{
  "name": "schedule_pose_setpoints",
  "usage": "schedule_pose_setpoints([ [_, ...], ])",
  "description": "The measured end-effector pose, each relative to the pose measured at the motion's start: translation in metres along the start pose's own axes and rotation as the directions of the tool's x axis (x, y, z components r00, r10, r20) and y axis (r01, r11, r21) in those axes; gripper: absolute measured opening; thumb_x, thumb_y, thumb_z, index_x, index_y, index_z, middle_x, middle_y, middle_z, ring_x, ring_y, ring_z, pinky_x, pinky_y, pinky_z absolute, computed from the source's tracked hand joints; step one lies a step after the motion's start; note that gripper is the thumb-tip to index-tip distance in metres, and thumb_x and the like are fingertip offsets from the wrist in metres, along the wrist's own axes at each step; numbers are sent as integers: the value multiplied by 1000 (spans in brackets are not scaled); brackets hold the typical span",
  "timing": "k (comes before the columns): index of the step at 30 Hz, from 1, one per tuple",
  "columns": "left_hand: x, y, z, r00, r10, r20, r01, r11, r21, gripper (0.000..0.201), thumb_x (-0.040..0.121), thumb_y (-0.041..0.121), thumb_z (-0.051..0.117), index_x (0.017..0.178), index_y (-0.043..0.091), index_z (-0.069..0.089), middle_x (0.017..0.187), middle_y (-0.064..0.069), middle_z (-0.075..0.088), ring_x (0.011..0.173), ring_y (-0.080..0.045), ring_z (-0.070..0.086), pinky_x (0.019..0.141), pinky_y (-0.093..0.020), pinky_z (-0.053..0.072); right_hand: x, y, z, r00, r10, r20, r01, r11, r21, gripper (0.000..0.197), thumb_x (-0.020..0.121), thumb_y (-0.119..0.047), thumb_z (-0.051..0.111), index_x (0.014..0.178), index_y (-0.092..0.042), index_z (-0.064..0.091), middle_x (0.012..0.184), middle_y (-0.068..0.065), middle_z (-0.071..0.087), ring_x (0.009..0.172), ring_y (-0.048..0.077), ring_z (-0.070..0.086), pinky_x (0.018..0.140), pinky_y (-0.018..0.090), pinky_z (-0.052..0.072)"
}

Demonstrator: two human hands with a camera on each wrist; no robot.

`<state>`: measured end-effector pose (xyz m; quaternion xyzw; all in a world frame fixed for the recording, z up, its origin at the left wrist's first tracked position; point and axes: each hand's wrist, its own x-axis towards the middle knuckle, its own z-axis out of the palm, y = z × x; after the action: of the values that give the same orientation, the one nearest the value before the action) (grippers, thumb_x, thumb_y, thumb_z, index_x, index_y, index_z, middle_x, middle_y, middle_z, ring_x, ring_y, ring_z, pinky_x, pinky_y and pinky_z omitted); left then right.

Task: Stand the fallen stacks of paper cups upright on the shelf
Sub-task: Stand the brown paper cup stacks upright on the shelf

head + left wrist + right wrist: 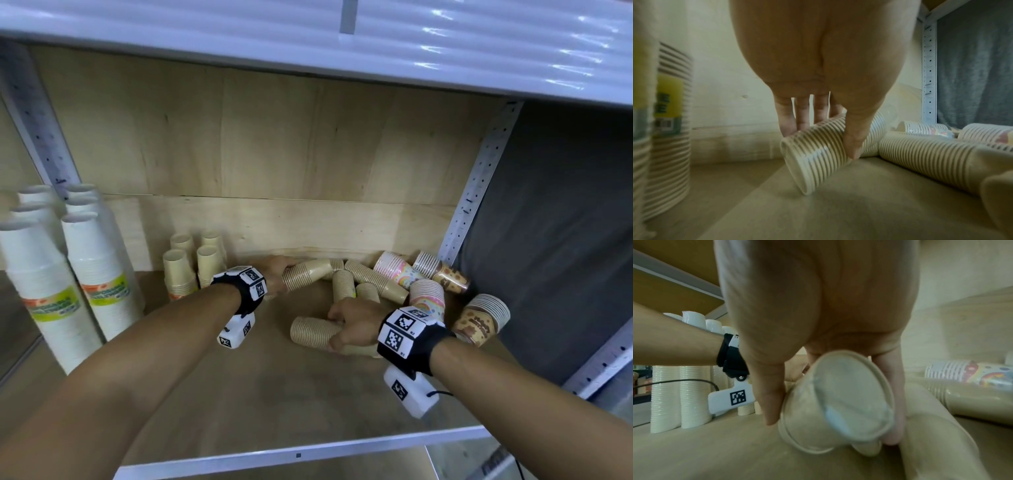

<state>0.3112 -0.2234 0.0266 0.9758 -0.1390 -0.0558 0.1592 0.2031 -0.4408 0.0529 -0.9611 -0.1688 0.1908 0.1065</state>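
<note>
Several stacks of paper cups lie fallen on the wooden shelf (267,387), right of centre. My left hand (279,275) grips one tan stack (310,274) near the back; in the left wrist view my thumb (855,142) and fingers wrap that tan stack (818,152), its rim end tilted down to the board. My right hand (346,329) grips another tan stack (313,330) lying nearer the front; in the right wrist view that second stack (836,410) shows its base between thumb and fingers. Pink-patterned stacks (397,270) and brown-patterned stacks (483,318) lie at the right.
Tall white wrapped cup stacks (99,274) stand at the left edge. Small tan stacks (191,263) stand upright behind my left wrist. A perforated metal post (476,192) and grey cloth bound the right side. The shelf's white front rail (308,452) runs below.
</note>
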Motion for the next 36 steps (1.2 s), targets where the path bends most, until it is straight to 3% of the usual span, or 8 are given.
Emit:
schedule_pose_setpoints([
  [3, -3, -2, -9, 1000, -4, -16, 3, 998, -63, 89, 76, 8, 75, 151, 32, 33, 133, 1, 57, 118, -23, 56, 90, -26, 43, 6, -8, -18, 999, -15, -44, 15, 1000, 6, 56, 72, -44, 75, 121, -20, 60, 113, 0, 63, 100, 19, 62, 88, 38, 54],
  [6, -4, -5, -15, 995, -71, -69, 63, 992, -111, 73, 69, 17, 82, 134, 22, 48, 123, -1, 62, 104, -22, 59, 88, -34, 51, 15, -18, -36, 992, -35, -121, 36, 999, -1, 47, 73, -37, 78, 112, -17, 63, 104, -2, 63, 95, 18, 63, 81, 33, 54],
  [10, -7, -7, -16, 986, -139, -87, 124, 979, -158, 53, 69, 25, 81, 106, 22, 43, 99, 2, 59, 86, -18, 57, 65, -29, 45, 27, -30, -54, 977, -36, -211, 38, 999, 5, 39, 71, -28, 81, 104, -9, 69, 101, 4, 68, 88, 19, 64, 71, 30, 52],
  [13, -14, -8, -13, 980, -181, -88, 163, 970, -183, 56, 69, 33, 79, 109, 24, 42, 97, 5, 57, 88, -19, 58, 67, -32, 47, 40, -38, -61, 957, -5, -290, -2, 1000, -23, 34, 75, -18, 79, 106, -6, 71, 105, 7, 69, 82, 17, 60, 55, 22, 40],
  [17, -22, -7, -6, 976, -199, -92, 174, 957, -231, 67, 64, 29, 83, 120, 20, 46, 107, 1, 60, 98, -20, 60, 84, -40, 53, 58, -43, -71, 956, 27, -293, -26, 1000, 9, 39, 75, -22, 79, 110, -8, 69, 111, 13, 67, 104, 30, 64, 80, 33, 50],
  [20, -24, -10, 2, 974, -206, -95, 172, 943, -284, 66, 60, 24, 86, 116, 21, 51, 106, 4, 62, 99, -18, 61, 85, -39, 55, 70, -45, -69, 948, 37, -317, -32, 999, 21, 40, 77, -20, 77, 114, -8, 67, 115, 13, 66, 107, 31, 63, 86, 35, 52],
  [33, -37, -6, -10, 973, -207, -105, 135, 872, -472, 65, 72, 21, 83, 125, 19, 46, 113, 2, 62, 104, -17, 59, 84, -31, 47, 87, -59, -79, 941, -12, -339, 28, 999, 43, 40, 81, -16, 70, 119, -9, 59, 122, 9, 60, 107, 27, 61, 78, 28, 48],
  [36, -36, 1, -29, 972, -174, -156, 94, 901, -424, 61, 71, 29, 82, 121, 22, 49, 109, 2, 63, 101, -17, 60, 83, -32, 48, 85, -63, -88, 947, -31, -320, 37, 999, 11, 40, 81, -7, 69, 120, 1, 64, 123, 17, 63, 108, 29, 64, 63, 22, 40],
])
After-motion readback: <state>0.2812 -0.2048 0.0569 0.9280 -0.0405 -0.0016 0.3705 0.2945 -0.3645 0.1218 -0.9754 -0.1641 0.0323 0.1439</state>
